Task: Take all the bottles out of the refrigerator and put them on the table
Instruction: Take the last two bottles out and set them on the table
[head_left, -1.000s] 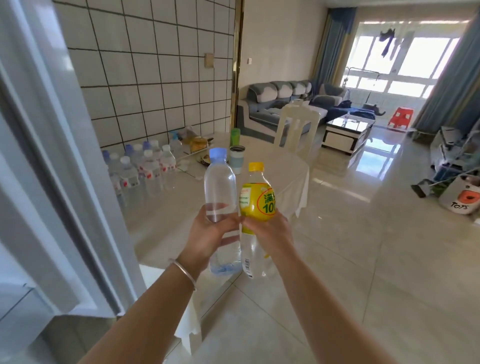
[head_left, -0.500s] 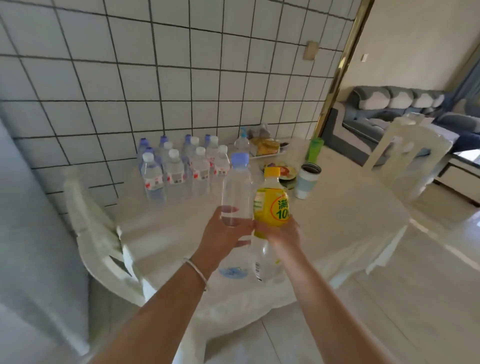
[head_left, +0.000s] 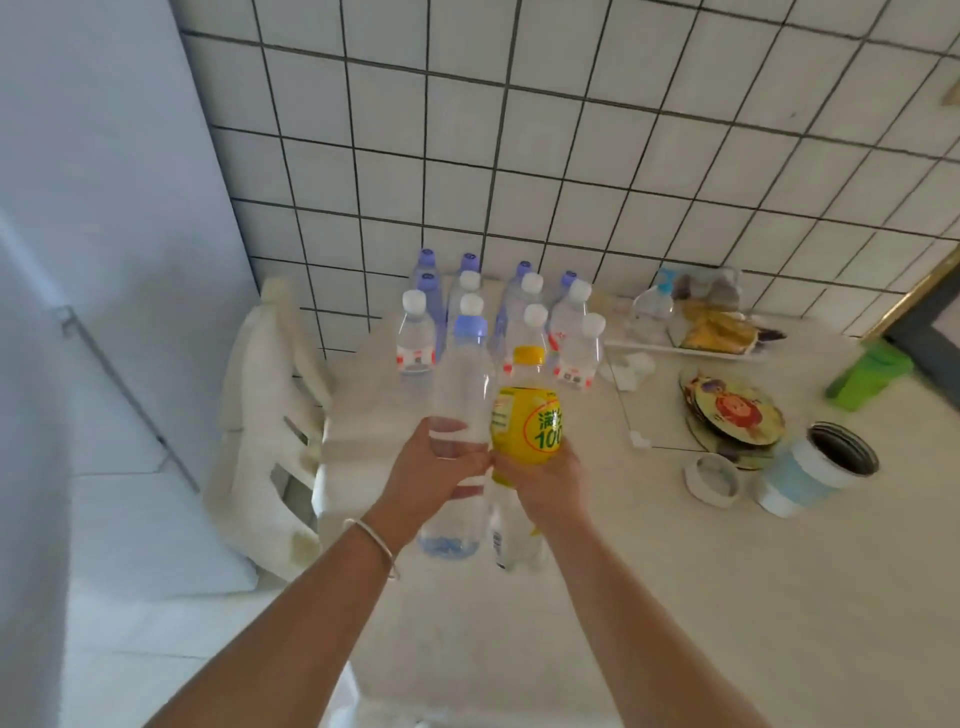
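Head view: left hand (head_left: 434, 475) gripped clear bottle (head_left: 460, 395), right hand (head_left: 548, 480) gripped yellow-labelled bottle (head_left: 524, 421), above table (head_left: 675, 597). Risk: setting down could topple the crowded standing bottles (head_left: 519, 317).

Eleven standing bottles (head_left: 519, 322), two held bottles (head_left: 462, 395), two hands (head_left: 431, 467), one chair (head_left: 270, 415)

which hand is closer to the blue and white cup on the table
Right. The right hand, gripping the yellow-label bottle, sits nearer the cup; the left hand is farther left.
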